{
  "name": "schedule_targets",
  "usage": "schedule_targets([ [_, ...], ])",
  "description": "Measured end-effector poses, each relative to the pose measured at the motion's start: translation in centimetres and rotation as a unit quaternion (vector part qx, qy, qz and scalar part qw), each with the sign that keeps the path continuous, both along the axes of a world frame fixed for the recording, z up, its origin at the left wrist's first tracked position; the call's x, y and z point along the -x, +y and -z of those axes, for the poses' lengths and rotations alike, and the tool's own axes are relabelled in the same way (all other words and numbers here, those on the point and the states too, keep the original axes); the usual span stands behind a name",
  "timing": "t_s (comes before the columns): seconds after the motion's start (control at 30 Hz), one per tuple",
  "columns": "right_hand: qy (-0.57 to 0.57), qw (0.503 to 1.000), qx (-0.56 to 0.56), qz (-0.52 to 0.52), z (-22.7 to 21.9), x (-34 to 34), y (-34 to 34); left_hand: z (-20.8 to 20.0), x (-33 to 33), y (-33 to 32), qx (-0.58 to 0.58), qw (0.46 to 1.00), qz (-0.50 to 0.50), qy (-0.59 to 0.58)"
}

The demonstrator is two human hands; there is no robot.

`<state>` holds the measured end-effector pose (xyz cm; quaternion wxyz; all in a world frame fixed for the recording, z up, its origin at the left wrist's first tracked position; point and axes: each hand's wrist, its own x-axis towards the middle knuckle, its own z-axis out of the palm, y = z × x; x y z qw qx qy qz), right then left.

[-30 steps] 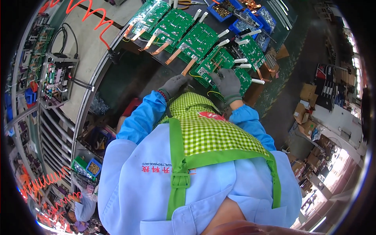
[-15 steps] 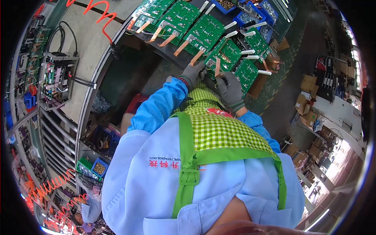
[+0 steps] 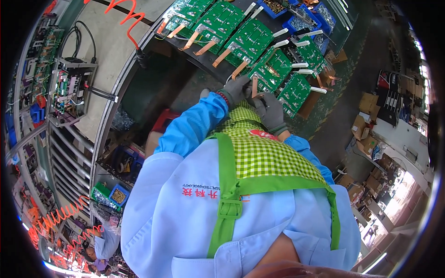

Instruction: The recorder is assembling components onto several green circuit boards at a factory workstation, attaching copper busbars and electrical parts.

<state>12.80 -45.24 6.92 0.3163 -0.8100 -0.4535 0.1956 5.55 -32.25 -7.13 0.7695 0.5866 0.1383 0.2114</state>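
Note:
Both my hands wear grey gloves and work close together at the near edge of the green circuit boards. My right hand (image 3: pixel 271 110) has its fingertips closed at the lower end of a copper strip (image 3: pixel 254 86), which projects from a circuit board (image 3: pixel 270 70). Just left of that strip, my left hand (image 3: pixel 237 89) is bent inward with its fingers drawn together. What its fingertips hold, if anything, is hidden. Another circuit board (image 3: pixel 250 41), also with copper strips, lies beyond my left hand. To the right of the strip is a smaller circuit board (image 3: pixel 295 94).
Blue bins (image 3: pixel 296 23) of small hardware stand beyond the boards. An orange coiled air hose (image 3: pixel 131 21) hangs at the upper left. A metal-framed electronic unit (image 3: pixel 72 90) sits on the left bench. Cardboard boxes (image 3: pixel 366 102) lie at the right.
My right hand has drawn in toward the left, its fingers more bent around the strip's lower end. My left hand has shifted slightly right. The whole view has shifted a little.

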Motion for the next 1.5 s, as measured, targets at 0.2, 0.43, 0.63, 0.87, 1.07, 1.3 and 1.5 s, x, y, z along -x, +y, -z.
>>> schedule_targets([
  [0.2, 0.037, 0.998, 0.036, -0.041, 1.3, -0.6, 0.3, -5.5, 0.1, 0.9, 0.616, 0.777, -0.043, 0.12],
  [0.43, 0.053, 0.991, 0.076, -0.095, 0.0, -1.9, 0.8, -5.5, -0.7, 0.5, 0.13, 0.961, 0.064, 0.237],
  [0.63, -0.035, 0.999, -0.026, -0.033, -8.0, -14.6, 1.7, -8.2, -0.5, 0.8, 0.135, 0.951, 0.047, 0.274],
  [0.87, -0.099, 0.966, 0.173, 0.163, -2.5, -39.6, -0.8, -7.9, -1.4, -0.2, 0.275, 0.925, -0.018, 0.261],
  [1.07, -0.174, 0.921, 0.348, 0.018, 7.4, -46.8, 2.3, -8.0, -1.4, -0.3, 0.306, 0.901, -0.063, 0.302],
  [1.3, -0.215, 0.931, 0.291, 0.047, 15.9, -48.5, 1.9, -9.4, -1.9, -0.1, 0.291, 0.897, -0.051, 0.329],
  [1.5, -0.15, 0.932, 0.329, -0.019, 11.4, -48.8, 4.0, -9.3, -1.2, 0.1, 0.317, 0.891, -0.037, 0.324],
])
